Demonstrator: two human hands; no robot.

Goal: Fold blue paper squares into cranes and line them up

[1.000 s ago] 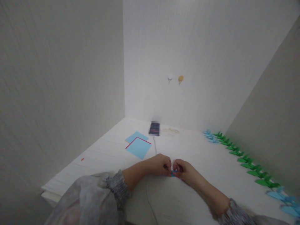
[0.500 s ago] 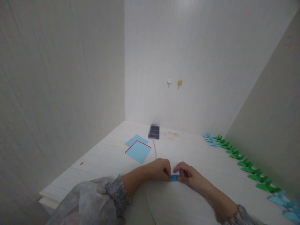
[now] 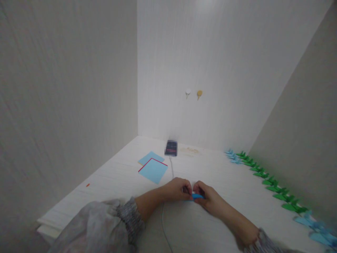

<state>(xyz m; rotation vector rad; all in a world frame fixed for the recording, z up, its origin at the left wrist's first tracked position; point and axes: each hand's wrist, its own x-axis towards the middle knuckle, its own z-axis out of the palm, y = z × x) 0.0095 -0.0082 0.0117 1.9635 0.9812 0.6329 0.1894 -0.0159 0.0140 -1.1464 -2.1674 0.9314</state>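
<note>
A small folded piece of blue paper [image 3: 197, 196] is pinched between my two hands, just above the white table. My left hand [image 3: 179, 189] grips its left end with thumb and fingers pressed together. On the other side, my right hand [image 3: 209, 195] has its thumb under the paper and its fingers curled over the right end. Fingers cover much of the paper, so its full shape is hidden. Beyond my left hand lie light blue square paper sheets [image 3: 153, 171], the front stack showing red along its far edges.
Folded green paper figures [image 3: 271, 182] run in a row along the right wall, with light blue ones [image 3: 319, 228] at both ends. A blurred-out dark device [image 3: 171, 148] stands at the back; its white cable [image 3: 163, 221] passes under my left arm. An orange scrap [image 3: 87, 185] lies left.
My fingers have shifted on the blue paper, which now looks narrower and tilted differently. Both hands stay close together. The whole view has moved slightly.
</note>
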